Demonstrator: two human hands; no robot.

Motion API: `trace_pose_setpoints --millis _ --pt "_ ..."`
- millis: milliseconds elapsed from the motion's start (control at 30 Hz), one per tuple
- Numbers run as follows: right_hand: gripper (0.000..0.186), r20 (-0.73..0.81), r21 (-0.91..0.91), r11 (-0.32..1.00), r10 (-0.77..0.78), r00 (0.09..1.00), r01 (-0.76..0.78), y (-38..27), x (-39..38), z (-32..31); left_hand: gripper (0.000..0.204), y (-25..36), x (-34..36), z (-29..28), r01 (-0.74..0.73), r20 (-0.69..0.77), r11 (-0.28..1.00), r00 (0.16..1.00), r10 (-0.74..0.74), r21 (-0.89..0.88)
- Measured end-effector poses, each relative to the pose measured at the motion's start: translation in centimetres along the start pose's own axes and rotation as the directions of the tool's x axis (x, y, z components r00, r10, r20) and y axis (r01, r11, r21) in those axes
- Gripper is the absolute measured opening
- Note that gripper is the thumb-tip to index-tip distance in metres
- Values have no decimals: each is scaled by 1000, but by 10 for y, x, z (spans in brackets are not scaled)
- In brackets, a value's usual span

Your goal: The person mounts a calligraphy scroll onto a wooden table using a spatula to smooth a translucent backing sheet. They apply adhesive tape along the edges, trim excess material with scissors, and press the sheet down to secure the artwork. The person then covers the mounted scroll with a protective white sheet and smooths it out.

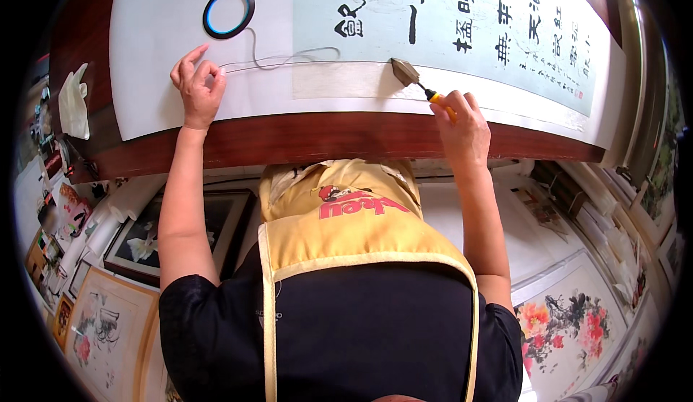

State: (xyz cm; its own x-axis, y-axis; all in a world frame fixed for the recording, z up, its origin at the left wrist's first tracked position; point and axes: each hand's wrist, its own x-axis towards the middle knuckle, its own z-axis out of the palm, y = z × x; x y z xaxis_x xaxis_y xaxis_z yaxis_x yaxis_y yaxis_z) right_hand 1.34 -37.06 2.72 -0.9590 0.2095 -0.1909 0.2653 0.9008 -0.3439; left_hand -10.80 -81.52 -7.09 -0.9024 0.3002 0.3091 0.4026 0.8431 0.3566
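My left hand point(197, 88) is closed in a pinch, thumb against forefinger, on the end of a thin dark strip point(254, 50). The strip loops loosely from a black roll of narrow tape point(250, 6) with a blue inner ring, which lies flat just beyond that hand. A fine line runs from the pinch rightward along the lower edge of a pale blue calligraphy sheet point(317, 12). My right hand point(464, 124) grips the yellow and black handle of a scraper point(406, 73). Its broad metal blade touches the sheet's edge, by a whitish border strip point(339, 84).
White paper point(155, 48) lies under the sheet on a dark red table point(310, 138), whose front edge is close to me. A crumpled pale cloth or bag point(74, 102) is at the left end. Framed paintings point(108, 330) and paper rolls stand behind and beside me.
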Motion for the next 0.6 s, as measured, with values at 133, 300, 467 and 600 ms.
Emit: trace_pose_setpoints --millis 133,300,467,600 --pt "16 3 7 1000 19 1000 -19 -2 -2 0 11 -18 -5 -12 0 4 1000 1000 0 26" --pt "16 -11 8 1000 22 1000 -22 -3 -4 2 12 -58 -13 -38 18 3 998 1000 -18 60" --pt "17 -16 11 1000 22 1000 -22 -5 -5 2 11 -97 -17 -64 17 10 990 1000 -18 137" --pt "17 -11 15 1000 28 1000 -28 -5 -4 3 20 -109 -16 -74 54 76 961 994 -77 270"
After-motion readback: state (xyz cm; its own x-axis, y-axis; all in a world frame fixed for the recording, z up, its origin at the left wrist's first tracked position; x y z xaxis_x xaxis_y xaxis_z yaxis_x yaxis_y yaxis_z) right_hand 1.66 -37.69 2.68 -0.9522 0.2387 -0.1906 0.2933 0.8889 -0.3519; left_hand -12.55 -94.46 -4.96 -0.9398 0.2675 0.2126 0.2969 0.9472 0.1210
